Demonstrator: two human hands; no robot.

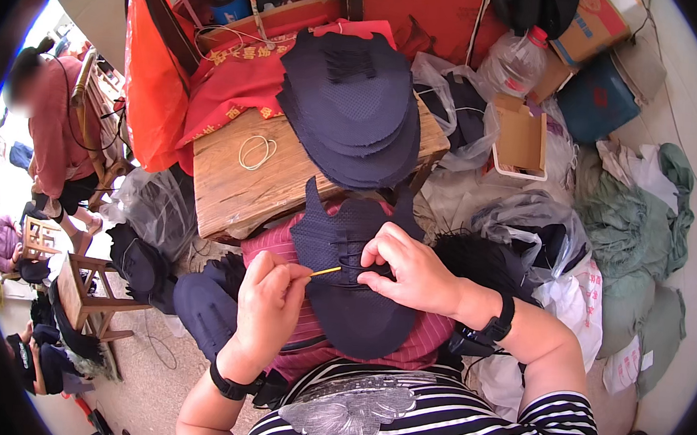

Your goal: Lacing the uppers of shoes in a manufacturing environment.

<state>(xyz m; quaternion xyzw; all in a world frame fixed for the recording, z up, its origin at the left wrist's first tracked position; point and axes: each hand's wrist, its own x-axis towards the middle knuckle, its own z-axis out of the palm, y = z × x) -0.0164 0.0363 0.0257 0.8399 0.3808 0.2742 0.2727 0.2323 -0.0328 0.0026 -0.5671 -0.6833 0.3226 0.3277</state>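
Note:
Across my lap lies a dark navy fabric shoe upper [357,319] with a textured surface and two pointed ends at its far side. My left hand [272,299] pinches a thin yellow stick-like tool [325,272] whose tip reaches the middle of the upper. Just right of that tip, my right hand [411,269] is closed in a pinch over the same spot. A thin dark cord seems to run into its fingertips, hard to see against the navy fabric. Beyond the lap, a stack of similar navy uppers [349,96] rests on a wooden table [233,185].
A pale looped cord [257,153] lies on the table beside red cloth [232,88]. Plastic bags, an open cardboard box [520,136] and green fabric [634,229] crowd the right. A wooden stool [85,292] stands left; other people sit farther off.

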